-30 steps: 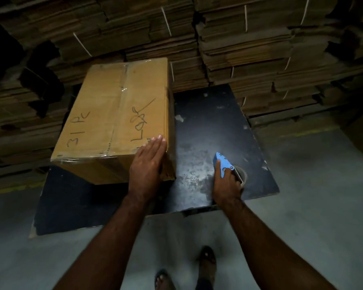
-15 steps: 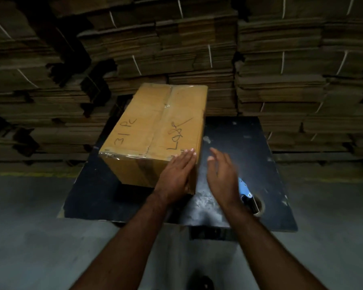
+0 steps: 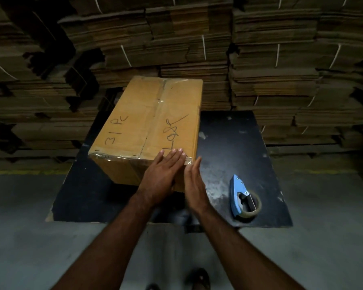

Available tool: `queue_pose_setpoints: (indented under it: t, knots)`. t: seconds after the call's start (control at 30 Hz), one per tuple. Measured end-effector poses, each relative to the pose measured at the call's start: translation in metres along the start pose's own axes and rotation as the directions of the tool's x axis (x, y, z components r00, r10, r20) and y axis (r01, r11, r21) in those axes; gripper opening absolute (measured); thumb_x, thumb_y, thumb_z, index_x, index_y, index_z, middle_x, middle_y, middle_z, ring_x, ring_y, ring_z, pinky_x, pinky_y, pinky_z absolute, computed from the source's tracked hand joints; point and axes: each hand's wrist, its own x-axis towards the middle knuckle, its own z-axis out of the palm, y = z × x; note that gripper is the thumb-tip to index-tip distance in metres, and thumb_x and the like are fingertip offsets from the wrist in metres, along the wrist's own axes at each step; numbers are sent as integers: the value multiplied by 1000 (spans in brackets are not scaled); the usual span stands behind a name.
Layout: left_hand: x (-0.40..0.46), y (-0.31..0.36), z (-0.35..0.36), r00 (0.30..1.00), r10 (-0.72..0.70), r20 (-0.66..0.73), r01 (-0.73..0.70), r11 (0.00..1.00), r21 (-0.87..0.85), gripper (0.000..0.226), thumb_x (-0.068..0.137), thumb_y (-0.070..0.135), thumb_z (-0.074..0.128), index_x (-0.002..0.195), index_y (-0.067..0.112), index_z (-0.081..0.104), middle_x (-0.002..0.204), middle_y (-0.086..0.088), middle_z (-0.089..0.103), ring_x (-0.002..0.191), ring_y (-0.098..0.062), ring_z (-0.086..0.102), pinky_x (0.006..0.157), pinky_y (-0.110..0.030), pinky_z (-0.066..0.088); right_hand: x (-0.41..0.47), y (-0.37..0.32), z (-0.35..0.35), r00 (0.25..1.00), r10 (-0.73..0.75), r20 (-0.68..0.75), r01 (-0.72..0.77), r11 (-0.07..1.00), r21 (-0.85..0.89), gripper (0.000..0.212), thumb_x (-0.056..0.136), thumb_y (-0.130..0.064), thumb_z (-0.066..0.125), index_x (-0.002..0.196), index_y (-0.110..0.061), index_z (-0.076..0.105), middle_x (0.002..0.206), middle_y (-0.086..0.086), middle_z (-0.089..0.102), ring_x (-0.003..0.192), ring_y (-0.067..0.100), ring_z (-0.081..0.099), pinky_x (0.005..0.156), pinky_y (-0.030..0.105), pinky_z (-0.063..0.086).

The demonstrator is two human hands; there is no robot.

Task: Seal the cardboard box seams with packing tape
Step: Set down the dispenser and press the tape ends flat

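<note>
The left hand [image 3: 162,176] lies flat and open, fingers together, over the near right corner of the cardboard box [image 3: 149,126], fingertips on its taped top edge. The right hand [image 3: 194,183] is also open and empty, held edge-on just beside the box's right side; whether it touches is unclear. The box sits on the left half of a dark board [image 3: 235,143], clear tape along its centre seam. The blue tape dispenser [image 3: 242,197] rests apart near the board's right front edge, bare board between.
</note>
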Motion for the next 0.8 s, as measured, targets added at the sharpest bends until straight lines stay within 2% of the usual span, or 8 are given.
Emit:
queue_pose_setpoints:
  t: [0.07, 0.13, 0.27, 0.37, 0.43, 0.5, 0.57, 0.8]
  knots:
    - [-1, 4, -2, 1000, -9, 26, 9, 1000, -4, 99, 58, 1, 79, 150, 5, 42, 156, -12, 40, 145, -26, 38, 120, -49, 19, -1, 15, -8, 990, 140, 16, -141, 985, 100, 93, 79, -87, 3, 157, -37, -3, 164, -4, 15, 149, 22, 21, 122, 43, 13]
    - [-1, 7, -4, 999, 12, 32, -11, 999, -42, 97, 61, 6, 78, 150, 6, 41, 156, -11, 40, 145, -26, 38, 120, -50, 18, -5, 21, -21, 988, 137, -68, -125, 979, 161, 85, 86, -78, 15, 157, -33, 2, 164, -3, 14, 150, 20, 19, 121, 31, 11]
    - [-15, 0, -16, 938, -287, -194, 217, 924, -316, 66, 73, 10, 63, 138, 5, 55, 142, -10, 57, 132, -21, 51, 115, -39, 32, -1, 5, -59, 897, -171, -407, 155, 985, -71, 66, 103, -51, 30, 153, -8, 29, 157, 12, 34, 144, 22, 33, 115, 22, 21]
    - [-44, -21, -36, 503, -790, -351, 516, 600, -612, 25, 82, 9, 62, 106, 6, 68, 103, -8, 66, 92, -18, 59, 85, -20, 44, 8, -33, -51, 852, -435, -292, 407, 900, -155, 55, 100, -45, 38, 138, -8, 50, 134, 9, 56, 125, 21, 51, 106, 31, 38]
    - [-63, -50, -46, 126, -987, -101, 572, 156, -805, 7, 90, 15, 64, 93, 10, 68, 91, -6, 67, 79, -19, 62, 71, -23, 48, 15, -60, -23, 821, -552, -146, 521, 829, -204, 44, 98, -37, 45, 129, -8, 57, 125, 7, 61, 118, 20, 56, 102, 34, 43]
    - [-79, -81, -48, -58, -945, 323, 410, -318, -855, 20, 96, 26, 61, 94, 8, 70, 85, -9, 69, 72, -20, 64, 64, -31, 51, 22, -85, 11, 777, -630, -3, 612, 756, -233, 39, 97, -35, 47, 124, -11, 61, 122, 4, 63, 113, 20, 57, 98, 39, 45]
    - [-87, -106, -48, -42, -853, 521, 283, -510, -812, 36, 100, 35, 56, 98, 2, 71, 86, -13, 72, 73, -22, 66, 65, -33, 53, 33, -106, 43, 760, -639, 121, 644, 715, -272, 37, 96, -37, 47, 125, -17, 60, 124, 0, 62, 115, 19, 57, 97, 45, 46]
    - [-88, -152, -54, 87, -649, 756, 217, -728, -650, 52, 101, 51, 47, 95, 2, 65, 86, -12, 66, 78, -24, 64, 67, -35, 53, 71, -148, 116, 759, -565, 324, 644, 575, -504, 39, 99, -41, 44, 129, -19, 55, 129, 1, 58, 114, 20, 54, 94, 38, 39]
